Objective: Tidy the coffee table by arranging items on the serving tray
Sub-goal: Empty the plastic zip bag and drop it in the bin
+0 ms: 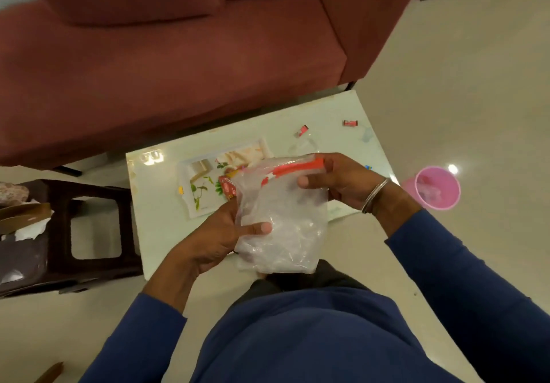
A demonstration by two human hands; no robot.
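Tray [190, 174]: white, floral, partly covered.

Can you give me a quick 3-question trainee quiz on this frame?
1. True or false: both hands grip the clear plastic bag.
2. Where is the pink bin? A) on the table B) on the floor right of the table C) on the sofa
3. What lies on the far right part of the coffee table?

Key: 1 true: left hand, right hand. 2 B. 3 Two small red wrappers.
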